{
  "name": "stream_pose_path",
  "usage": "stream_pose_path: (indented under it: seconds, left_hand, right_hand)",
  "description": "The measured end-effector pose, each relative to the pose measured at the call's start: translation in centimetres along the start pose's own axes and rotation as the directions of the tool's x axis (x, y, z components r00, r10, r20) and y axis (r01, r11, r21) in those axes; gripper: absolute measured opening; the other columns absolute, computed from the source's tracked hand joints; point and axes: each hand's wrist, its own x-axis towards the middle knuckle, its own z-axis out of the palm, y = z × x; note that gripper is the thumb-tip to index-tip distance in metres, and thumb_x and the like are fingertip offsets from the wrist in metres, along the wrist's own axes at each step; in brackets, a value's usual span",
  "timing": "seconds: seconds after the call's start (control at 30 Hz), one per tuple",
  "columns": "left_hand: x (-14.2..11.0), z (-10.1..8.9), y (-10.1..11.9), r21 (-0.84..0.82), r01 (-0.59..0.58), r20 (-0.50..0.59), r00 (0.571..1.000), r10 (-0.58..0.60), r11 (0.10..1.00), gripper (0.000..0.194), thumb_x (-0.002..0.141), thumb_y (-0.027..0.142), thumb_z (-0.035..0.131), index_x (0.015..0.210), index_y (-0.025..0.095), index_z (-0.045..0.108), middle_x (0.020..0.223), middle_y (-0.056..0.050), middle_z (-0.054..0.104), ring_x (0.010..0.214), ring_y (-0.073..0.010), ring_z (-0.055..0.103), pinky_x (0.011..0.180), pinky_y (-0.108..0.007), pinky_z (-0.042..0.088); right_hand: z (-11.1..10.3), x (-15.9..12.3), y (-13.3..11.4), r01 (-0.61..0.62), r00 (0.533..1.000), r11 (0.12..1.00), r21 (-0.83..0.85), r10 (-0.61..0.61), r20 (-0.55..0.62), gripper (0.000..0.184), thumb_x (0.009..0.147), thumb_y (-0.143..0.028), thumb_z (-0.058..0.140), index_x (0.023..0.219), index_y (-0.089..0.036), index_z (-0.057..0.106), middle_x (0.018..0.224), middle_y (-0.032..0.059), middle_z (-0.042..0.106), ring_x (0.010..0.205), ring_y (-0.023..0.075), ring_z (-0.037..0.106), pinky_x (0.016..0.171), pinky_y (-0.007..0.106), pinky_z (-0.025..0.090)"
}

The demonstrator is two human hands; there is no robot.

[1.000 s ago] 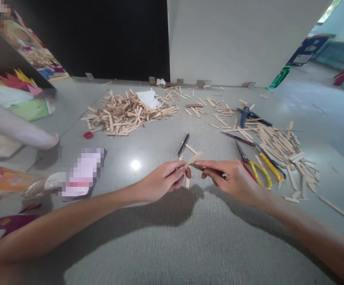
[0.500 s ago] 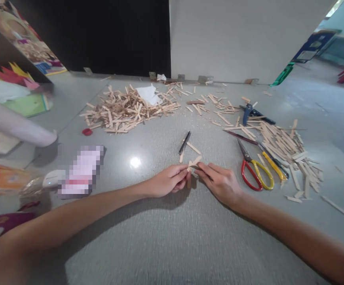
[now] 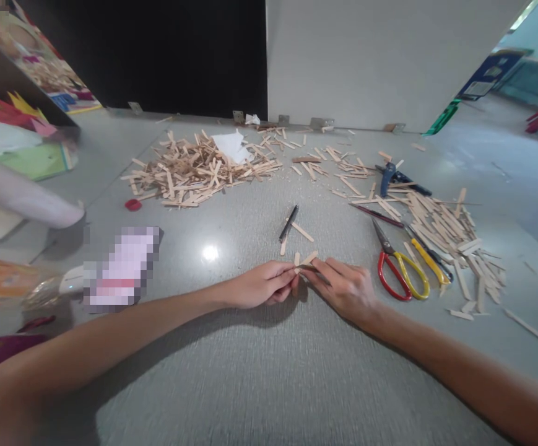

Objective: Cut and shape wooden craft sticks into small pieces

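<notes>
My left hand (image 3: pixel 262 285) pinches some small wooden craft sticks (image 3: pixel 297 259) that cross at its fingertips, one pointing down below the thumb. From the other side, the closed fingers of my right hand (image 3: pixel 343 285) grip a thin flat stick, its edge in shade, meeting the crossed ones. Another short stick (image 3: pixel 309 257) slants up between the hands. Just beyond them a black pen (image 3: pixel 289 223) lies over two loose craft sticks (image 3: pixel 302 231). The exact joint between the held pieces is too small to make out.
A heap of craft sticks (image 3: pixel 189 173) with white tissue (image 3: pixel 231 147) lies back left. To the right are red-and-yellow scissors (image 3: pixel 394 266), a yellow-handled tool (image 3: pixel 429 260), blue pliers (image 3: pixel 388 179) and more sticks (image 3: pixel 445 223). A blurred phone (image 3: pixel 127 266) and red cap (image 3: pixel 133 204) lie left.
My right fingers have closed in toward my left fingertips, and the thin piece in them now touches the crossed sticks. The view has shifted slightly.
</notes>
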Motion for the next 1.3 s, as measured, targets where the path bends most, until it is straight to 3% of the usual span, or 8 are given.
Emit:
stream_pose_path:
  seconds: [0.33, 0.67, 0.8, 1.0, 1.2, 1.3]
  left_hand:
    - [-0.2, 0.1, 0.5, 0.056, -0.006, 0.006, 1.000, 0.005, 0.998, 0.038, 0.113, 0.050, 0.041, 0.089, 0.022, 0.049, 0.065, 0.007, 0.047, 0.052, -0.0100, 0.037, 0.052, -0.025, 0.032]
    - [-0.1, 0.1, 0.7, 0.068, 0.067, -0.051, 0.997, -0.063, 0.995, 0.029, 0.113, 0.040, 0.040, 0.091, 0.023, 0.047, 0.065, 0.007, 0.050, 0.050, -0.0099, 0.042, 0.052, -0.024, 0.035]
    - [-0.1, -0.1, 0.9, 0.090, 0.163, -0.114, 0.982, -0.152, 0.983, 0.027, 0.113, 0.039, 0.041, 0.092, 0.024, 0.047, 0.059, 0.007, 0.054, 0.043, -0.0106, 0.045, 0.048, -0.024, 0.036]
    - [-0.1, -1.0, 0.8, 0.142, 0.251, -0.267, 0.941, -0.208, 0.957, 0.047, 0.113, 0.042, 0.045, 0.076, 0.018, 0.059, 0.056, 0.002, 0.061, 0.038, -0.0085, 0.044, 0.047, -0.024, 0.033]
    - [0.3, -2.3, 0.9, 0.112, 0.287, -0.203, 0.944, -0.261, 0.951, 0.042, 0.110, 0.046, 0.052, 0.081, 0.018, 0.063, 0.055, 0.003, 0.058, 0.039, -0.0098, 0.046, 0.046, -0.023, 0.033]
    - [0.4, -2.5, 1.0, 0.112, 0.287, -0.185, 0.947, -0.264, 0.951, 0.036, 0.110, 0.041, 0.053, 0.083, 0.018, 0.062, 0.055, 0.004, 0.057, 0.039, -0.0094, 0.046, 0.045, -0.022, 0.033]
  right_hand:
    - [0.2, -0.3, 0.4, 0.022, 0.999, 1.000, -0.011, -0.022, 0.034, 0.052, 0.120, -0.039, 0.046, 0.090, -0.014, 0.080, 0.059, -0.0005, 0.067, 0.045, 0.0089, 0.056, 0.047, 0.027, 0.032]
    - [0.7, -0.9, 0.7, -0.106, 0.982, 0.990, 0.092, 0.089, 0.166, 0.060, 0.120, -0.045, 0.038, 0.093, -0.017, 0.083, 0.065, 0.0033, 0.073, 0.051, 0.0111, 0.062, 0.049, 0.026, 0.030]
    - [0.9, -0.7, 0.7, -0.150, 0.965, 0.976, 0.157, 0.110, 0.238, 0.047, 0.119, -0.039, 0.044, 0.102, -0.019, 0.083, 0.077, 0.0049, 0.079, 0.061, 0.0139, 0.070, 0.052, 0.025, 0.037]
    - [1.0, -0.7, 0.7, -0.188, 0.955, 0.955, 0.230, 0.124, 0.269, 0.038, 0.114, -0.017, 0.038, 0.133, -0.013, 0.070, 0.101, 0.0112, 0.082, 0.077, 0.0174, 0.075, 0.063, 0.025, 0.053]
    - [1.1, -1.4, 1.2, -0.139, 0.962, 0.964, 0.226, 0.077, 0.264, 0.040, 0.115, -0.017, 0.042, 0.142, -0.012, 0.072, 0.082, 0.0079, 0.074, 0.073, 0.0193, 0.069, 0.072, 0.030, 0.055]
    - [1.2, -1.7, 1.4, -0.120, 0.959, 0.976, 0.180, 0.066, 0.277, 0.043, 0.114, -0.014, 0.042, 0.146, -0.011, 0.071, 0.083, 0.0085, 0.072, 0.068, 0.0172, 0.065, 0.064, 0.026, 0.050]
